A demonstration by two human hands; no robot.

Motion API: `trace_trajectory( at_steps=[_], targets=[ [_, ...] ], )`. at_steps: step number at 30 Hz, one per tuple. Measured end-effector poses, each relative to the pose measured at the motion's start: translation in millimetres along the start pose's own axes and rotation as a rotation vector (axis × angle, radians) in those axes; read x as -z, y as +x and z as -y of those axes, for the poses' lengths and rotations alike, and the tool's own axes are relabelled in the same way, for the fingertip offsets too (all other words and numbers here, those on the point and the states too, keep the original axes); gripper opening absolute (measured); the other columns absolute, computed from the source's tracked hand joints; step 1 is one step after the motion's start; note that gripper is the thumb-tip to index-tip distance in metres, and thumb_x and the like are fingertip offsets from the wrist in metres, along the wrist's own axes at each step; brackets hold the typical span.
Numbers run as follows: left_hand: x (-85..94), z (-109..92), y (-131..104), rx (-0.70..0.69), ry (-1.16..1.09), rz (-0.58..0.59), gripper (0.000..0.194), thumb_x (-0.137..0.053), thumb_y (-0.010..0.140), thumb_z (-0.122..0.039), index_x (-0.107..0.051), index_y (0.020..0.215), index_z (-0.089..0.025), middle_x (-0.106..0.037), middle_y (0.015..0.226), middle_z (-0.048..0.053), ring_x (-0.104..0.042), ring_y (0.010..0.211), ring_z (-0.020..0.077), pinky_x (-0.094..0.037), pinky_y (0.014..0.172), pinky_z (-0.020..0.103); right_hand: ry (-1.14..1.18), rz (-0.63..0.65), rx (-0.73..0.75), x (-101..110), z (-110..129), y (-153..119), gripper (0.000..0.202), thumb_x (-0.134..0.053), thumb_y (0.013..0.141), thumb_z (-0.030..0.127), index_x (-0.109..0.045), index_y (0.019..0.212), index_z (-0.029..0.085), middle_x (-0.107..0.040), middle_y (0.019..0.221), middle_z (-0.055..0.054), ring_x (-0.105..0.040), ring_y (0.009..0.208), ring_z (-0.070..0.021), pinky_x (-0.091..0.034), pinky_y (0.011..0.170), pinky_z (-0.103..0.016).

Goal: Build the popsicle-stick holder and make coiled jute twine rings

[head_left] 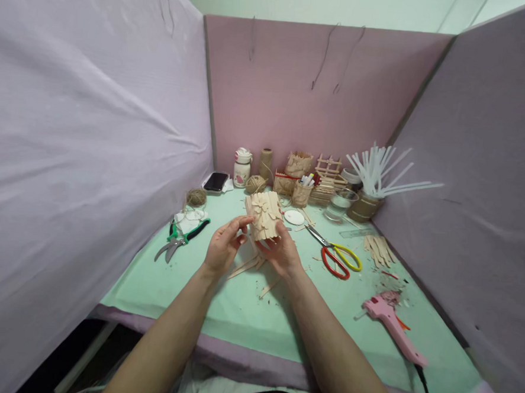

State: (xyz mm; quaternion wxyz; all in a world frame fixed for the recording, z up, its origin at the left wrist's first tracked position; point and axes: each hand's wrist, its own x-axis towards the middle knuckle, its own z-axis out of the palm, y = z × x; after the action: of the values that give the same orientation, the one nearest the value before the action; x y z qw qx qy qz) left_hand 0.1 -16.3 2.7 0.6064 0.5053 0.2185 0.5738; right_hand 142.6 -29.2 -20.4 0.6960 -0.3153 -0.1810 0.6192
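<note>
The stick-covered piece (pixel 267 213) is held up over the middle of the desk (pixel 220 303), its layered, petal-like chips facing the wearer. The right hand (pixel 282 252) has its grip around the lower right edge, thumb in front; too hard a squeeze there could crack a slat or lift a chip. The left hand (pixel 224 244) has a narrow grip at the nine o'clock edge; I cannot tell whether it bears weight, and if not, the piece could tip. Loose sticks (pixel 250 266) lie toward six o'clock, where a dropped piece might land badly. At four o'clock the scissors (pixel 330 251) point their blades back toward the piece, so a careless right wrist could get nicked. Farther along four o'clock, the glue gun (pixel 394 329) could be dragged by its cord (pixel 423 384). Near three o'clock, a knocked glass bowl (pixel 339 207) could spill.
</note>
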Motion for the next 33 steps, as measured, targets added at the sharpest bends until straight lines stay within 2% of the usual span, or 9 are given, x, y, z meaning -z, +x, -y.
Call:
trace_trajectory(
  at_steps=[4,8,13,15,20,24,29,33],
  targets=[
    [5.3,4,0,-0.209,0.257,0.015,0.036,-0.05,0.083,-0.034,-0.069,0.11,-0.019,-0.058,0.12,0.01,-0.049,0.088,0.0167,-0.042,0.064,0.026,0.007,-0.018,-0.005,0,0,1,0.042,-0.076,0.065,0.045,-0.059,0.099,0.026,-0.068,0.093,-0.002,-0.064,0.088,-0.0195,-0.056,0.075,-0.037],
    [10.9,7,0,-0.395,0.589,0.042,0.043,-0.043,0.08,-0.022,-0.065,0.117,-0.019,-0.059,0.117,0.009,-0.052,0.092,0.0198,-0.044,0.074,0.032,0.014,-0.026,-0.001,1,0,2,0.042,-0.077,0.065,0.044,-0.059,0.099,0.026,-0.068,0.093,-0.002,-0.065,0.089,-0.0202,-0.056,0.074,-0.037],
    [10.5,10,0,-0.536,0.877,-0.007,0.049,-0.04,0.071,-0.004,-0.065,0.11,-0.02,-0.065,0.104,0.007,-0.055,0.097,0.0193,-0.045,0.08,0.032,0.014,-0.02,-0.002,0,1,1,0.04,-0.076,0.066,0.043,-0.06,0.098,0.025,-0.068,0.093,-0.002,-0.065,0.086,-0.0189,-0.055,0.074,-0.035],
    [9.2,11,1,-0.593,0.95,-0.038,0.047,-0.039,0.073,-0.001,-0.065,0.107,-0.02,-0.066,0.1,0.006,-0.056,0.096,0.0181,-0.045,0.083,0.032,0.01,-0.015,-0.004,1,1,1,0.039,-0.076,0.067,0.043,-0.06,0.097,0.025,-0.068,0.092,-0.001,-0.064,0.085,-0.0181,-0.055,0.074,-0.035],
    [7.2,12,3,-0.706,1.077,-0.124,0.024,-0.048,0.085,-0.01,-0.064,0.1,-0.02,-0.067,0.093,0.005,-0.058,0.092,0.0176,-0.044,0.087,0.034,0.007,-0.009,-0.007,0,1,0,0.04,-0.077,0.066,0.044,-0.06,0.096,0.025,-0.067,0.094,-0.002,-0.063,0.087,-0.0182,-0.055,0.074,-0.035],
    [6.2,13,4,-0.705,1.198,-0.183,0.01,-0.055,0.086,-0.019,-0.064,0.092,-0.02,-0.066,0.084,0.003,-0.058,0.085,0.0183,-0.042,0.084,0.034,-0.005,-0.005,-0.01,-1,1,-1,0.041,-0.077,0.065,0.044,-0.06,0.097,0.025,-0.066,0.096,-0.002,-0.062,0.088,-0.0184,-0.055,0.074,-0.036],
    [5.1,13,6,-0.732,1.246,-0.252,0.011,-0.055,0.086,-0.02,-0.066,0.087,-0.019,-0.059,0.081,0.005,-0.053,0.084,0.0194,-0.041,0.082,0.035,-0.014,-0.014,-0.017,-2,1,-2,0.043,-0.077,0.064,0.046,-0.059,0.098,0.026,-0.065,0.096,-0.001,-0.061,0.087,-0.0182,-0.055,0.074,-0.036],
    [5.2,13,6,-0.787,1.296,-0.315,0.012,-0.059,0.084,-0.023,-0.07,0.088,-0.02,-0.054,0.098,0.01,-0.049,0.096,0.0228,-0.039,0.088,0.039,-0.017,-0.015,-0.019,-2,1,-2,0.043,-0.077,0.064,0.047,-0.059,0.097,0.026,-0.065,0.094,-0.001,-0.061,0.085,-0.0176,-0.055,0.073,-0.035]
  ],
)
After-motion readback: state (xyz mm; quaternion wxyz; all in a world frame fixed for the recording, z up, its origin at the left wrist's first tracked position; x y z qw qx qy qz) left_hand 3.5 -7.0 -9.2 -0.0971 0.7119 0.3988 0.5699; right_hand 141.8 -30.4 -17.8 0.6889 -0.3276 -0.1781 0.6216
